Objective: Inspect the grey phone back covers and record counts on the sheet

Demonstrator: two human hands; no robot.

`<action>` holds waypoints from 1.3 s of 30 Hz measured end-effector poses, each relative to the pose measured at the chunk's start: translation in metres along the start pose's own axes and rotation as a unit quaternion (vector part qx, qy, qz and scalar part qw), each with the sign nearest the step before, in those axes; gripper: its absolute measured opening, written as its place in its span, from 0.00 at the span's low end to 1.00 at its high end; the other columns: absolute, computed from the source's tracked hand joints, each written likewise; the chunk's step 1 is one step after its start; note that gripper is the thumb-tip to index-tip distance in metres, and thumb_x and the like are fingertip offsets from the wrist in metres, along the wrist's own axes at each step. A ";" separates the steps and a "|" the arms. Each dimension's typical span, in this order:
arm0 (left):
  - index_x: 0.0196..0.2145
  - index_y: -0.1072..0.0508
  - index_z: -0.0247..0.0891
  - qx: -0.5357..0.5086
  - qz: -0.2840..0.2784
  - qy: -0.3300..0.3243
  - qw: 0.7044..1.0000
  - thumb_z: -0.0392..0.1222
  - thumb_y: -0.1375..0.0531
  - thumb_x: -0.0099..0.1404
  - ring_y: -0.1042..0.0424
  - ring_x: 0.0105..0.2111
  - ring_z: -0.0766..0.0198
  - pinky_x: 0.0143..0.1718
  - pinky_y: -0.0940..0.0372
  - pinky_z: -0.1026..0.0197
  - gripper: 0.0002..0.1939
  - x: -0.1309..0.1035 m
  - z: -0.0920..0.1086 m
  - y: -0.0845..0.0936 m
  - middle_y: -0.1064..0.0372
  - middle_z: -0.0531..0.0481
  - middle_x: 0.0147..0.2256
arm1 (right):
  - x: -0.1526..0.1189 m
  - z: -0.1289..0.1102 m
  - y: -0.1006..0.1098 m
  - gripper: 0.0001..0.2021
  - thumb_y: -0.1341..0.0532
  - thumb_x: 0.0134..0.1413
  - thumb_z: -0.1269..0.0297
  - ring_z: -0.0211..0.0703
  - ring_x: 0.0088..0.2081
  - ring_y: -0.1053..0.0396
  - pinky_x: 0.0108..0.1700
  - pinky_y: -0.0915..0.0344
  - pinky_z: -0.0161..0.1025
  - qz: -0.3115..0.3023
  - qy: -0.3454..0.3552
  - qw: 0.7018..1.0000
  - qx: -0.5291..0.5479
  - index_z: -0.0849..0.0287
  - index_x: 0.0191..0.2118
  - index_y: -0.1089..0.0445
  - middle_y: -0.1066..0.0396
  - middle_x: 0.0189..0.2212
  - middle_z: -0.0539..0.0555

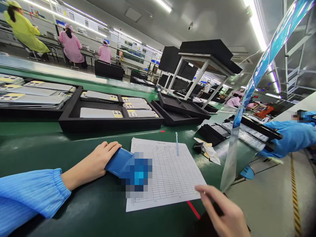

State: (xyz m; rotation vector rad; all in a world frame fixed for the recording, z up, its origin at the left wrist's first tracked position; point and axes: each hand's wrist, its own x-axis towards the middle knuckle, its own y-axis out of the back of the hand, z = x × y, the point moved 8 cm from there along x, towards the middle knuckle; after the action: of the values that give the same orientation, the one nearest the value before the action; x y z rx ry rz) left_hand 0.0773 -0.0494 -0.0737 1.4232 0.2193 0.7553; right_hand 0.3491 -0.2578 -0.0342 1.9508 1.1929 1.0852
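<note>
Lying at the left edge of the paper form on the green belt: a blue phone, with the left hand gripping its near end, fingers curled over the top. Hovering at the form's near right corner: the right hand, fingers loosely extended, grasping nothing, next to a long strip of film rising past it. Resting on the form's far edge: a pen; sitting beyond the form: a black tray of phone backs.

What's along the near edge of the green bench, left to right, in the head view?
Left hand → blue-covered device → gridded paper form → right hand → clear film strip.
</note>
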 end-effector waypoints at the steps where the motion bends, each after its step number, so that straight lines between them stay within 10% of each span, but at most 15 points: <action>1: 0.54 0.44 0.31 0.003 0.003 0.003 1.000 0.19 0.54 0.48 0.42 0.44 0.54 0.48 0.44 0.54 0.34 0.000 0.000 0.001 0.43 0.41 0.52 | 0.021 0.006 0.006 0.10 0.47 0.57 0.59 0.43 0.38 0.28 0.41 0.31 0.34 0.024 -0.021 0.999 -0.010 0.55 0.36 0.29 0.26 0.35 0.51; 8: 0.54 0.42 0.29 0.015 0.007 0.006 1.000 0.19 0.54 0.46 0.41 0.46 0.53 0.50 0.44 0.53 0.35 0.001 -0.002 -0.001 0.42 0.40 0.53 | 0.208 0.054 -0.003 0.09 0.45 0.59 0.66 0.41 0.41 0.31 0.44 0.33 0.44 0.004 -0.137 0.980 -0.142 0.62 0.42 0.32 0.30 0.41 0.55; 12: 0.53 0.40 0.29 0.011 0.003 0.027 1.000 0.18 0.54 0.46 0.40 0.46 0.54 0.51 0.44 0.54 0.35 0.000 -0.003 -0.001 0.41 0.40 0.53 | 0.261 0.099 -0.001 0.12 0.44 0.58 0.63 0.42 0.41 0.31 0.42 0.32 0.45 -0.021 -0.227 0.953 -0.202 0.62 0.46 0.34 0.33 0.44 0.56; 24: 0.53 0.41 0.32 -0.013 0.029 0.039 0.999 0.19 0.53 0.46 0.39 0.45 0.55 0.48 0.41 0.53 0.35 -0.002 -0.001 0.002 0.40 0.40 0.52 | 0.245 0.201 0.011 0.13 0.43 0.58 0.64 0.43 0.42 0.32 0.42 0.32 0.45 -0.148 -0.291 0.889 -0.321 0.63 0.46 0.35 0.33 0.44 0.57; 39: 0.54 0.42 0.40 -0.069 -0.066 -0.018 0.995 0.28 0.52 0.60 0.45 0.36 0.60 0.41 0.42 0.57 0.25 0.007 0.010 0.011 0.41 0.46 0.53 | 0.252 0.235 0.002 0.10 0.44 0.58 0.63 0.40 0.37 0.30 0.35 0.31 0.38 -0.228 -0.211 0.896 -0.317 0.62 0.43 0.33 0.31 0.39 0.54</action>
State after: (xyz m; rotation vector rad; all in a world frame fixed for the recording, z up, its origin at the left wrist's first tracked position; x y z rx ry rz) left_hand 0.0845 -0.0533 -0.0598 1.2773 0.2273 0.6244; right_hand 0.6204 -0.0473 -0.0628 1.2226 0.8442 0.6377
